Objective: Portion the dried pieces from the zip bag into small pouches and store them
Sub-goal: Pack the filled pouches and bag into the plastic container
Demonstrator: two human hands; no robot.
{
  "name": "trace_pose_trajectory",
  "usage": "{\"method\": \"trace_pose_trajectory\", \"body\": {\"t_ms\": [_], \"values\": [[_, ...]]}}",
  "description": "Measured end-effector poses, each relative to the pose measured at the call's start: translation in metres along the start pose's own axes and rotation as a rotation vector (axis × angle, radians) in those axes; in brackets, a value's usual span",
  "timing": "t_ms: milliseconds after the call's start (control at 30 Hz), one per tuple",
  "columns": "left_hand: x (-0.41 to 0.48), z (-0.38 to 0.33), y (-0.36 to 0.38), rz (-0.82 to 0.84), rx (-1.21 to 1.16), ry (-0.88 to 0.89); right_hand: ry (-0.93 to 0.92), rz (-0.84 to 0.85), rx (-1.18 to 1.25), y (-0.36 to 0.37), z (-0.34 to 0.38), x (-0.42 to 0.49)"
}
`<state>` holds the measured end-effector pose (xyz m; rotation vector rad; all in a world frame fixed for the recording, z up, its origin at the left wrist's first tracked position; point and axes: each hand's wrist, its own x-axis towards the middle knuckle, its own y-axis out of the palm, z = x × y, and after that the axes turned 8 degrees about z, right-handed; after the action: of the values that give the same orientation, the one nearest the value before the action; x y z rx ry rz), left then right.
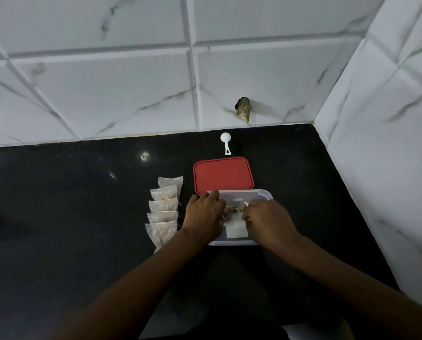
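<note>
The portioning looks largely done and the storing is under way, judging from how things lie. On the dark surface (82, 204), a row of filled small pouches (163, 212) lies just left of a clear container (259, 193), overlapping one another like tiles; I count five for certain, and a sixth edge may show at the near end, though I cannot tell. Both hands work inside the container, where a clear bag (235, 228) with brownish dried pieces (230, 209) sits between them; whether this is the zip bag or one more pouch I cannot say. The left hand (205, 214) has its grip curled at the bag's left edge, touching it, and the right hand (268, 219) has its grip pinched closed on the bag's top right edge, as if pressing the seal. What seems left: finishing this bag, moving the row of pouches into the container, and fitting the one red lid (223, 175), which lies flat just behind the container. One white scoop (226, 143) rests further back near the tiled wall (107, 82), untouched.
</note>
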<state>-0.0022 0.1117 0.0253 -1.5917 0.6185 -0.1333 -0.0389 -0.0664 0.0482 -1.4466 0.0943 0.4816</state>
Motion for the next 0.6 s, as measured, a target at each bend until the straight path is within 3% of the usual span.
{"method": "trace_pose_trajectory", "body": {"t_ms": [233,433,600], "values": [[0.001,0.001,-0.013,0.023,0.063,-0.036,-0.002,0.216,0.21,0.019,-0.001,0.014],[0.008,0.003,-0.018,0.028,0.075,-0.05,-0.044,0.411,0.197,0.018,-0.003,0.022],[0.009,0.004,-0.017,0.036,0.077,-0.054,-0.057,0.436,0.148,0.02,-0.004,0.024]]}}
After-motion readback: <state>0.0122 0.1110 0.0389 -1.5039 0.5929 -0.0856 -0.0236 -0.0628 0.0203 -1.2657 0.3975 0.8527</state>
